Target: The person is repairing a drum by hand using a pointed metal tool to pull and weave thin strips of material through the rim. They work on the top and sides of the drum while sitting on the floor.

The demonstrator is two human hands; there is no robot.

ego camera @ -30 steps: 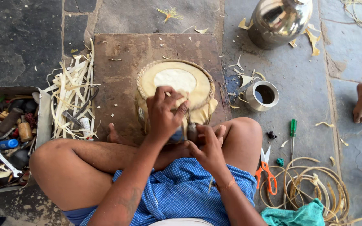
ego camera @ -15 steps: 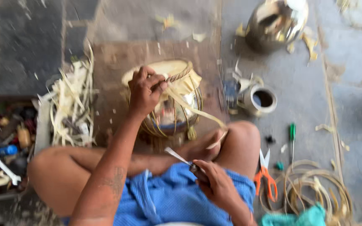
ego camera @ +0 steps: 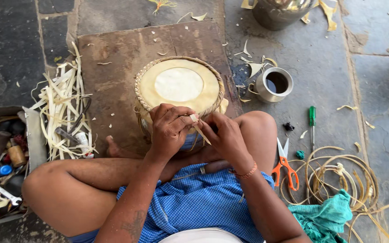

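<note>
Both hands back together at the drum's near rim, where half a second ago the right hand was drawn back toward the lap

The left hand (ego camera: pixel 169 128) and right hand (ego camera: pixel 225 135) are closed together on a thin pale strip (ego camera: pixel 200 130), fingers pinched round it where it meets the woven edge of the drum (ego camera: pixel 179 85), seemingly to keep it taut. The drum stands upright on a brown board (ego camera: pixel 113 58), braced between the crossed legs. Orange-handled scissors (ego camera: pixel 284 164) and a green screwdriver (ego camera: pixel 312 119) lie within reach on the right

head: worn camera | faces steeply down | close over lap and floor
</note>
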